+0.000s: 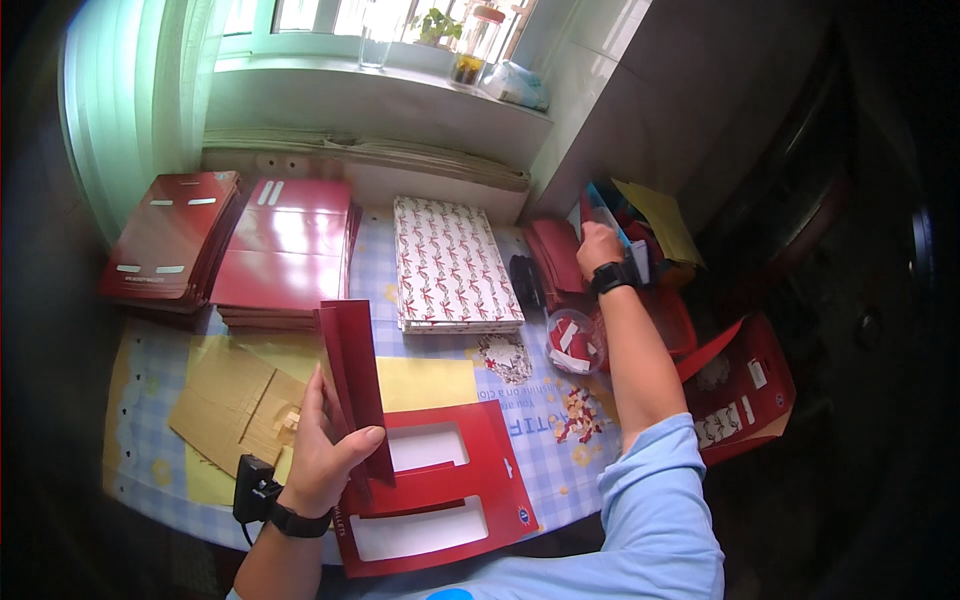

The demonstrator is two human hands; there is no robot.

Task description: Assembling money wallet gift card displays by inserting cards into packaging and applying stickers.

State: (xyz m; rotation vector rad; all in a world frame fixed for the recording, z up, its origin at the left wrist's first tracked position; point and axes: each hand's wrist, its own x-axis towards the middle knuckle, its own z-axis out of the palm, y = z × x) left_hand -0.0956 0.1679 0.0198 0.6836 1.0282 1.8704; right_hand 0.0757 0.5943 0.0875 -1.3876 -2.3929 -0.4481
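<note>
My left hand [335, 445] is wrapped round a folded dark red cardboard piece [352, 390] that stands up on edge, thumb on its near side. Beneath it, at the table's front edge, lies a flat red cardboard sleeve [510, 470] with two white window areas. My right hand [602, 250] reaches to the far right, its fingers closed beside a red card edge and a blue item [612, 205]. What those fingers hold, if anything, is hidden. Just left of that hand lies a stack of red cards [553, 258].
Stacks of red printed boxes [180, 235] and red sheets [285, 240] fill the back left. A white patterned stack [455, 260] stands mid-table. A clear tub of scraps [575, 342], loose scraps [578, 415], brown cardboard [225, 395] and an open red box [745, 390] lie around.
</note>
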